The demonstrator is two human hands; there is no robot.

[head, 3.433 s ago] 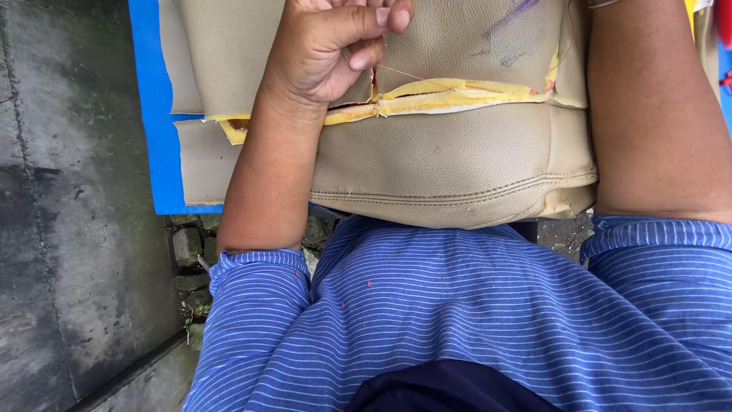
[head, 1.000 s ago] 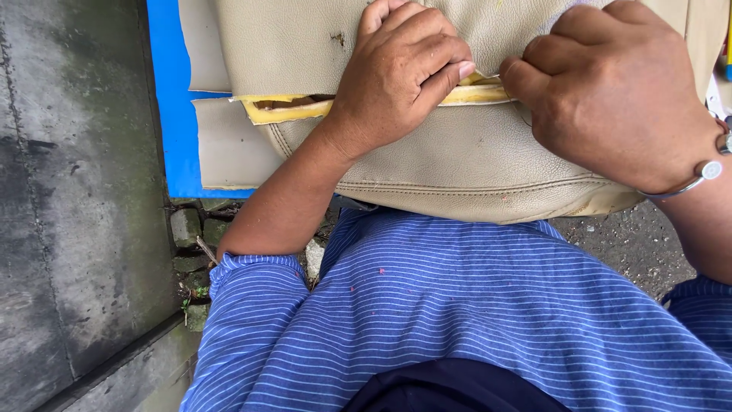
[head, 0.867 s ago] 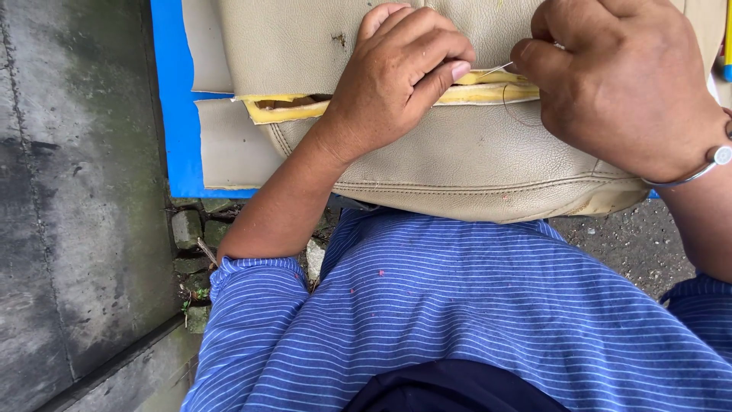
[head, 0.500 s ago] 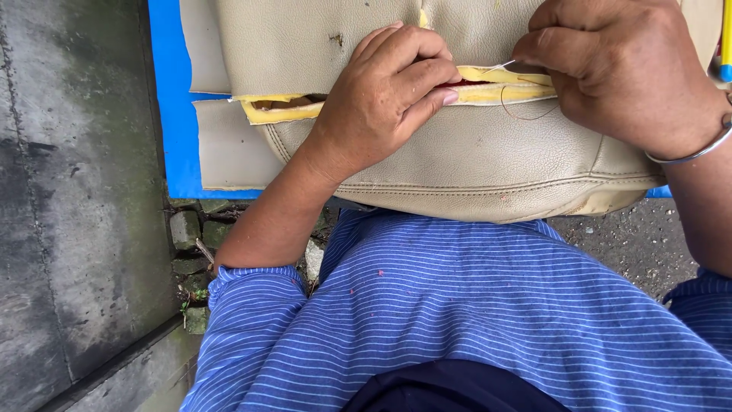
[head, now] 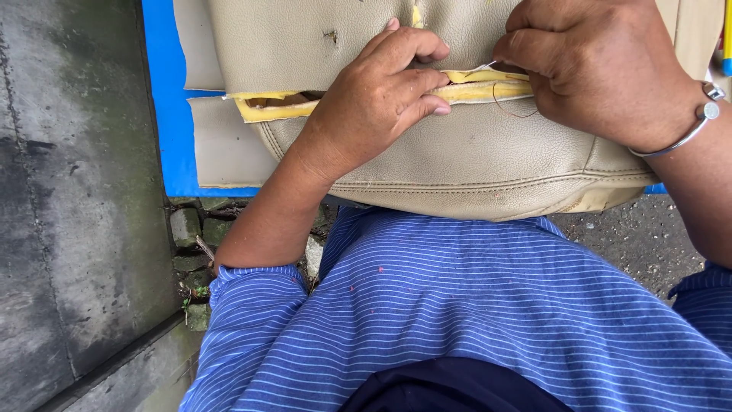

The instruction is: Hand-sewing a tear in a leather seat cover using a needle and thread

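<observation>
Ground: damp grey concrete [head: 69,214] lying at nine o'clock, blue board [head: 164,114] beside it.
Left hand [head: 374,107]: pressing the beige seat cover [head: 457,152] flat, pinching its split seam [head: 282,103] shut.
Right hand [head: 595,69]: at one o'clock, fingers closed, gripping the needle [head: 488,66]; pulling thread [head: 511,107] evenly should be keeping stitches tight.

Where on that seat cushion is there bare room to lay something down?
Free: the beige cushion below the torn yellow seam, between the left hand and the stitched front edge. Crowded: along the seam, where the right hand pinches a needle and thread.
</observation>
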